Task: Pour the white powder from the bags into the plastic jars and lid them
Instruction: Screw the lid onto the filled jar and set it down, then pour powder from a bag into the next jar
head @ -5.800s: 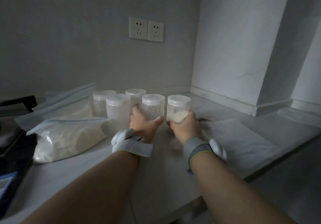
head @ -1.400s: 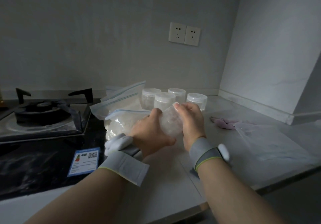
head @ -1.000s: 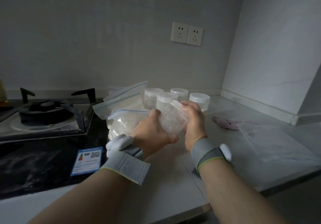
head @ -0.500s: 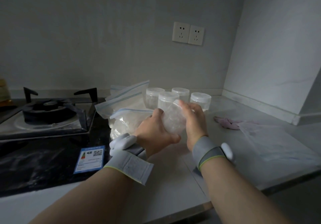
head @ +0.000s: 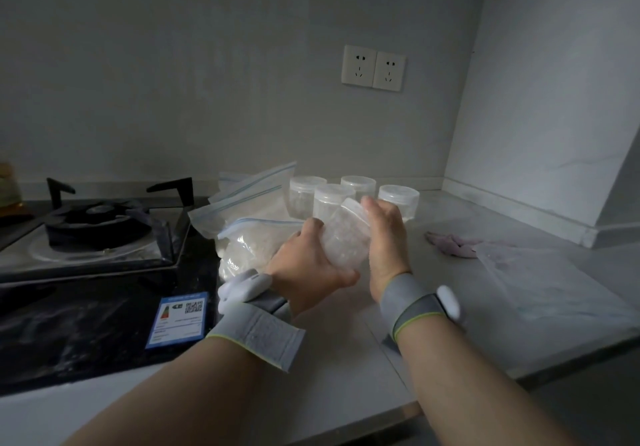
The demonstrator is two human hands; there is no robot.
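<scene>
I hold a clear plastic jar tilted above the counter, its lid pointing up and to the right. My left hand grips the jar's body from below. My right hand curls round its lid end. The jar has white powder inside. Behind it stand several lidded jars near the wall. A zip bag of white powder lies just left of my hands, with more zip bags behind it.
A black gas hob with a blue label fills the left side. An empty clear bag and a pink cloth lie on the counter at right. The counter's front edge runs below my arms.
I picked one jar up from the row and brought it toward me. Over the last second it has stayed tilted between both hands, with only slight shifts.
</scene>
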